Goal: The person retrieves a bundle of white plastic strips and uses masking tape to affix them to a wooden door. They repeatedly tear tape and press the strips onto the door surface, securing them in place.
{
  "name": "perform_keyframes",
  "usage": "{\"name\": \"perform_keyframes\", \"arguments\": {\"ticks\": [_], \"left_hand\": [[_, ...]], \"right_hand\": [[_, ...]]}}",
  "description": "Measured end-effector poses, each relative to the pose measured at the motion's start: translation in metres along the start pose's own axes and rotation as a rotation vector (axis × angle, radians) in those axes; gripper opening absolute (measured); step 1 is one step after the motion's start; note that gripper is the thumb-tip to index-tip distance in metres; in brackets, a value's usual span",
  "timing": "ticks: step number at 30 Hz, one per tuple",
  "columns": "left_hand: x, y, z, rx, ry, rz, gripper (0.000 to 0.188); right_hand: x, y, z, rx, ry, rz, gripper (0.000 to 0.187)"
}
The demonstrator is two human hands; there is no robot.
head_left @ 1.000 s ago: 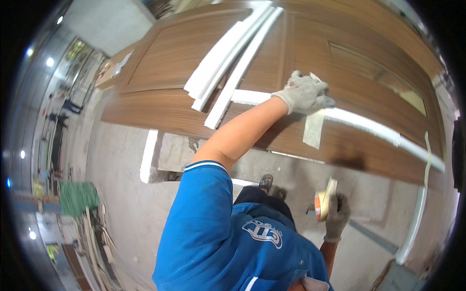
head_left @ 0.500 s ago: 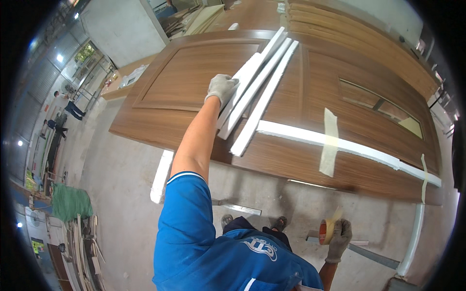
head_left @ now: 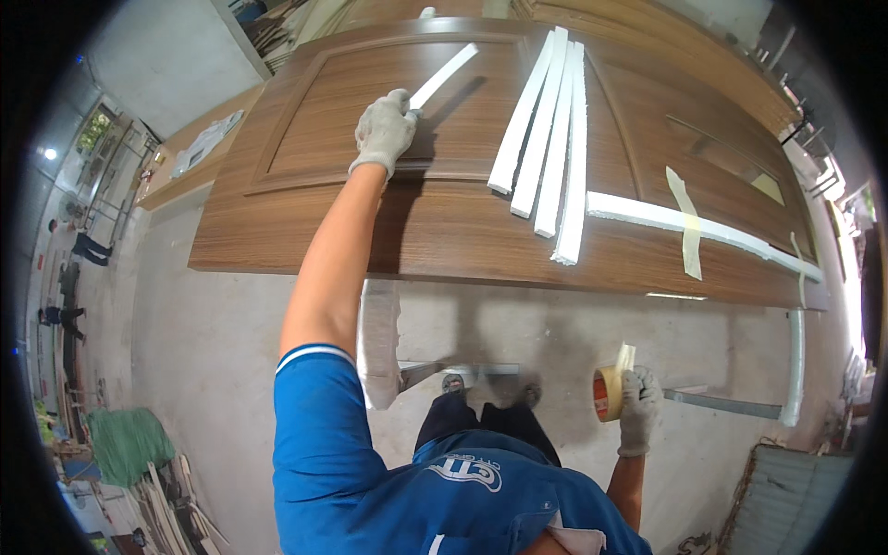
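My left hand (head_left: 385, 129), in a light work glove, is closed on a white foam strip (head_left: 446, 74) held over the left panel of a brown wood-grain door (head_left: 324, 222). Low at the right, my gloved right hand (head_left: 638, 407) grips a roll of masking tape (head_left: 608, 393) with a short loose end sticking up. Several white foam strips (head_left: 548, 139) lie fanned out across the door's middle. Another white strip (head_left: 703, 225) runs along the near edge on the right, with a piece of masking tape (head_left: 684, 222) across it.
The door rests on supports above a concrete floor; one wrapped white support (head_left: 377, 347) shows below its near edge. More brown panels (head_left: 666, 46) are stacked behind. A green sack (head_left: 129, 446) and wood offcuts (head_left: 171, 513) lie at the lower left. Two people are far off left.
My left hand has moved left, carrying one foam strip away from the bundle. The other strips now lie spread on the door. My right hand still has the tape roll, slightly higher in view.
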State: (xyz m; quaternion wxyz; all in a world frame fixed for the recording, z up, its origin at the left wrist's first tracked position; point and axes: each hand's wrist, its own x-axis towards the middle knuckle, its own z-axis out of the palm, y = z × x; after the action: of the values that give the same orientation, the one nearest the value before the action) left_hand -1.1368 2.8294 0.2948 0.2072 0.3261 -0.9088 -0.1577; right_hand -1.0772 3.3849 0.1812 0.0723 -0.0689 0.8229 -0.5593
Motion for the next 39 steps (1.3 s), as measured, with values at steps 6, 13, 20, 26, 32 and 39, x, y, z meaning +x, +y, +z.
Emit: {"name": "perform_keyframes", "arguments": {"ticks": [6,13,20,26,32,39], "left_hand": [[-0.013,0.081,0.033,0.032,0.014,0.137,0.075],[-0.014,0.11,0.072,-0.172,-0.168,-0.042,0.057],[-0.015,0.026,-0.002,-0.62,0.134,0.153,0.051],[-0.11,0.015,-0.043,-0.621,-0.421,0.72,0.045],[-0.17,-0.015,-0.039,-0.264,-0.642,0.769,0.037],[-0.128,-0.151,-0.094,-0.179,-0.411,0.622,0.038]], "right_hand": [[-0.008,-0.02,0.019,0.024,-0.041,-0.026,0.018],[-0.01,-0.006,0.011,0.063,0.016,-0.163,0.021],[-0.039,-0.002,0.016,0.098,0.099,-0.039,0.02],[-0.08,-0.047,0.082,0.019,0.149,-0.037,0.021],[-0.137,-0.07,0.146,0.097,0.18,0.049,0.017],[-0.176,-0.046,0.16,0.189,0.279,0.074,0.015]]}}
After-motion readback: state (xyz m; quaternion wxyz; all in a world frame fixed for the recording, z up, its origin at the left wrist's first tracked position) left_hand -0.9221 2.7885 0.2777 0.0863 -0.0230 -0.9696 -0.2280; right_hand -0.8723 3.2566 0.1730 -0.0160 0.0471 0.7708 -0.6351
